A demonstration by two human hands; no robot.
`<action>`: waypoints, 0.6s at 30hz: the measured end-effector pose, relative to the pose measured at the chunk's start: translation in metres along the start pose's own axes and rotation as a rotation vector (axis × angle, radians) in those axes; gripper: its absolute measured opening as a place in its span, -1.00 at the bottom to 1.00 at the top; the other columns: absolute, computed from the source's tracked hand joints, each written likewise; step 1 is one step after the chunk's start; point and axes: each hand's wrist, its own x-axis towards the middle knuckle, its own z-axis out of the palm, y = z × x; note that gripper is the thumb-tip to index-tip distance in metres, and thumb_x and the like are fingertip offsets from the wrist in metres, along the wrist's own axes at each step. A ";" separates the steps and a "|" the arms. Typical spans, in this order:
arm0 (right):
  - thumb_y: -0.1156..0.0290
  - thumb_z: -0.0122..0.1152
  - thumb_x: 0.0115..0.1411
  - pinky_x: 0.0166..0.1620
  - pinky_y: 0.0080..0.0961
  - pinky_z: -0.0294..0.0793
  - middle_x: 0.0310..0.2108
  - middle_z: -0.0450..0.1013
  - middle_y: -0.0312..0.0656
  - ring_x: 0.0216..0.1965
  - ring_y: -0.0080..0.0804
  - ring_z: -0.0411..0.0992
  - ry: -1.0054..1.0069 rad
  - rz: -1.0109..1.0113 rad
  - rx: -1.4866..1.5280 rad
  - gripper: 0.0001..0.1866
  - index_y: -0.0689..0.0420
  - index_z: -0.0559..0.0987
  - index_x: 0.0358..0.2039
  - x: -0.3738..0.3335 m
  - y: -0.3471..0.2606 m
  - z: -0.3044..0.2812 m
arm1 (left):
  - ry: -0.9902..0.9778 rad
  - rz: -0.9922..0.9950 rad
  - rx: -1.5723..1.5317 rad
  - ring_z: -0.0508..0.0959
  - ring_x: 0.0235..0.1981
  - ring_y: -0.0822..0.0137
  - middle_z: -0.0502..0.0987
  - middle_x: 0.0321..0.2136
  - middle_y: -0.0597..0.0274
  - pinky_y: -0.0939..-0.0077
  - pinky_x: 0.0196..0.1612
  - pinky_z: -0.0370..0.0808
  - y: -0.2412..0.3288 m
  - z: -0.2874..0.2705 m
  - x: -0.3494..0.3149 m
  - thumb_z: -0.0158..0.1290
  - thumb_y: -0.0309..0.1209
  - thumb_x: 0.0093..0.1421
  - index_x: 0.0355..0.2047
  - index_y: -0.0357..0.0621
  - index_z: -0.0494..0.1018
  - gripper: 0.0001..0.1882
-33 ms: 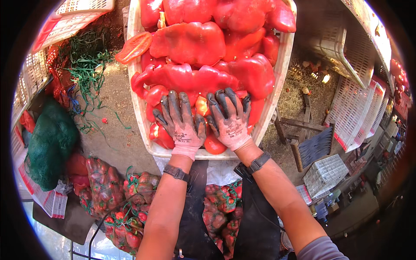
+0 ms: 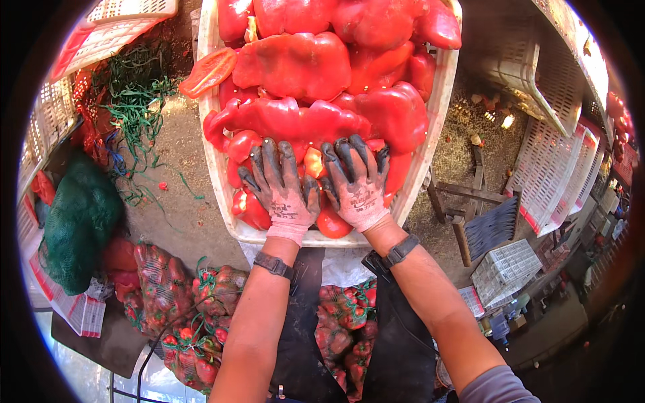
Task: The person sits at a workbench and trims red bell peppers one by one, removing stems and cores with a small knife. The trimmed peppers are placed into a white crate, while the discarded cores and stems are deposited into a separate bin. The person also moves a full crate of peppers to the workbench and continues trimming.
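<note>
Head view: resting gloved left hand (image 2: 285,191) and right hand (image 2: 357,185) side by side, spreading both over red peppers (image 2: 295,67) heaping up inside white crate (image 2: 440,101).

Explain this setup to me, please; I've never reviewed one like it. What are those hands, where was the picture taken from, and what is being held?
There is no machine here: these are a person's own left hand and right hand, in pink gloves with darkened fingers. The view comes from a wide camera worn on the head, looking down, so straight edges bend.

In front is a pale crate full of red peppers. Both hands lie flat, fingers spread, on peppers at its near end. Neither appears to grip anything, though the palms are hidden.

Around it are net bags of peppers, a dark-seated stool and green strands.
</note>
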 end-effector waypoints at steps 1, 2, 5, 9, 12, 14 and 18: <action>0.08 0.26 0.19 0.38 0.32 -0.20 0.37 0.20 -0.20 0.45 -0.13 0.05 0.024 0.008 -0.015 -0.41 -0.23 0.48 0.25 0.001 0.002 0.003 | 0.007 0.004 0.006 -0.01 0.46 -0.27 0.03 0.46 -0.08 -0.51 0.40 -0.27 -0.001 0.004 0.002 0.08 -0.03 0.09 0.45 -0.08 0.12 -0.07; 0.08 0.25 0.19 0.38 0.31 -0.19 0.37 0.20 -0.21 0.45 -0.15 0.03 0.048 0.005 -0.007 -0.40 -0.24 0.46 0.28 0.003 0.000 0.003 | 0.022 0.012 0.010 -0.01 0.46 -0.26 0.04 0.46 -0.07 -0.50 0.41 -0.26 -0.002 0.004 0.004 0.09 -0.05 0.10 0.45 -0.08 0.13 -0.08; 0.09 0.23 0.21 0.37 0.31 -0.15 0.36 0.21 -0.21 0.46 -0.17 0.03 -0.008 0.028 0.011 -0.40 -0.23 0.46 0.29 0.008 -0.006 -0.018 | 0.002 0.014 0.031 0.01 0.46 -0.22 0.05 0.45 -0.05 -0.46 0.42 -0.23 0.004 -0.007 0.007 0.09 -0.09 0.15 0.45 -0.10 0.13 -0.12; 0.09 0.21 0.23 0.39 0.25 -0.09 0.31 0.27 -0.20 0.41 -0.17 0.11 -0.166 0.003 0.017 -0.36 -0.08 0.42 0.32 0.023 -0.020 -0.084 | -0.008 0.044 0.038 0.14 0.40 -0.15 0.17 0.37 -0.06 -0.30 0.43 -0.05 0.016 -0.049 0.013 0.13 -0.19 0.23 0.38 -0.14 0.21 -0.26; 0.12 0.21 0.26 0.39 0.09 0.01 0.24 0.33 -0.14 0.32 -0.12 0.22 0.024 -0.006 -0.007 -0.39 -0.01 0.42 0.30 0.056 -0.006 -0.136 | 0.172 0.143 -0.038 0.30 0.30 -0.13 0.30 0.26 -0.05 -0.15 0.37 0.15 0.026 -0.082 0.035 0.20 -0.29 0.20 0.30 -0.15 0.27 -0.32; 0.12 0.20 0.27 0.37 0.04 0.06 0.21 0.35 -0.12 0.28 -0.10 0.25 0.158 -0.008 -0.009 -0.41 0.02 0.42 0.28 0.097 0.013 -0.160 | 0.158 0.121 -0.084 0.31 0.28 -0.13 0.32 0.24 -0.06 -0.14 0.34 0.18 0.034 -0.095 0.068 0.20 -0.27 0.21 0.30 -0.14 0.27 -0.32; 0.03 0.17 0.32 0.32 -0.04 0.18 0.22 0.39 -0.06 0.27 -0.07 0.30 0.192 -0.029 -0.162 -0.39 -0.02 0.40 0.32 0.184 0.047 -0.174 | 0.202 0.149 0.015 0.26 0.32 -0.12 0.30 0.29 -0.05 -0.13 0.36 0.16 0.051 -0.096 0.170 0.11 -0.08 0.28 0.34 -0.10 0.24 -0.30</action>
